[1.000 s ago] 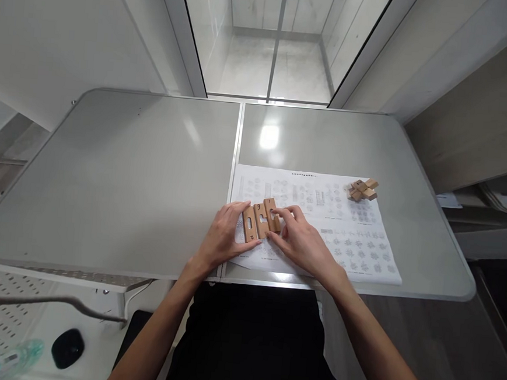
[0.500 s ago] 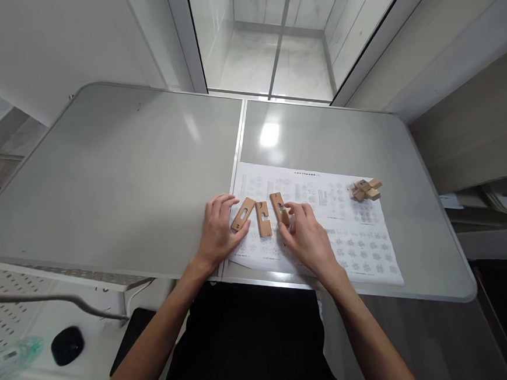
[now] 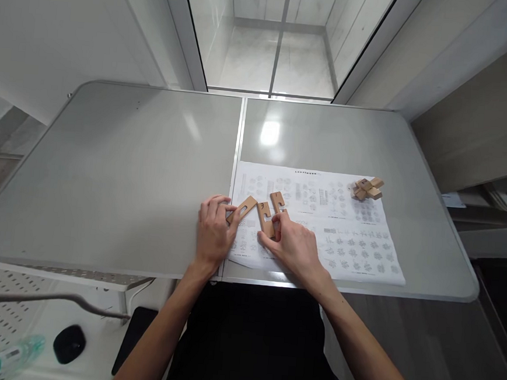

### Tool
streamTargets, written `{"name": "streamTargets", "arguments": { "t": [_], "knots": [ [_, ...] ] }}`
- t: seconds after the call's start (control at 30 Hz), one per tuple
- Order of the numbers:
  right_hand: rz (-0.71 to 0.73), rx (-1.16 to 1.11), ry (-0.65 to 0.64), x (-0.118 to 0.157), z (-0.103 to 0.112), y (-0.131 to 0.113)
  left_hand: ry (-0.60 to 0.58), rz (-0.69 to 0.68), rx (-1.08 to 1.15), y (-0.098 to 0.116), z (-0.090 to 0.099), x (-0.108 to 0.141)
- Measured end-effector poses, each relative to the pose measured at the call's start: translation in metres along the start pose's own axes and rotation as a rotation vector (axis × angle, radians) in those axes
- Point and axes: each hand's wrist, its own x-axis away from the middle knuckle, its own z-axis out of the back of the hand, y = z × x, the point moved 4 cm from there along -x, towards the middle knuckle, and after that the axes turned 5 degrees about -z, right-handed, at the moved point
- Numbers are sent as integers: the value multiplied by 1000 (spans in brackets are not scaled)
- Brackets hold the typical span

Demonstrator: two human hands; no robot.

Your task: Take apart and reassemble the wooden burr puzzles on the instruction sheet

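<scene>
One pale table (image 3: pixel 150 164) fills most of what I see from my distant place. On its right half lies a printed sheet (image 3: pixel 321 221), covered with small diagrams, too small for me to read.

Two bare hands work at the left part of this sheet. The left hand (image 3: pixel 215 228) lies palm down with bent fingers, over the lower end of the slotted piece (image 3: pixel 249 202); if it truly pinches the wood, I cannot tell. The right hand (image 3: pixel 295 243) is half closed, its thumb and forefinger at the lower end of the middle piece (image 3: pixel 261 212); a firm grip I cannot confirm.

Near the far right corner of the sheet rests a joined wooden cluster (image 3: pixel 366 188), touched by no hand.

Smallest are the three flat wooden pieces. One second ago they stood in a close row; now they are spread like a fan, and the right hand has passed from the notched right piece (image 3: pixel 275 199) to the middle one. I judge this means they are loose and can be handled separately.
</scene>
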Motion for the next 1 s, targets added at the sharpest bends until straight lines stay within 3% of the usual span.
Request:
{"name": "streamTargets", "arguments": {
  "t": [0.27, 0.5, 0.67, 0.77, 1.0],
  "knots": [
    [-21, -56, -6, 1, -3, -1, -48, -4, -27, 4, 2, -1],
    [93, -114, 91, 15, -4, -1, -51, -82, -69, 6, 0, 2],
    [67, -217, 55, 18, -3, 1, -34, -71, -83, 7, 1, 1],
    [38, -359, -28, 18, -2, 0, -31, -37, -40, 4, 2, 0],
    [38, -960, -251, 17, -15, -12, 3, 35, 115, -3, 3, 4]
  ]
}}
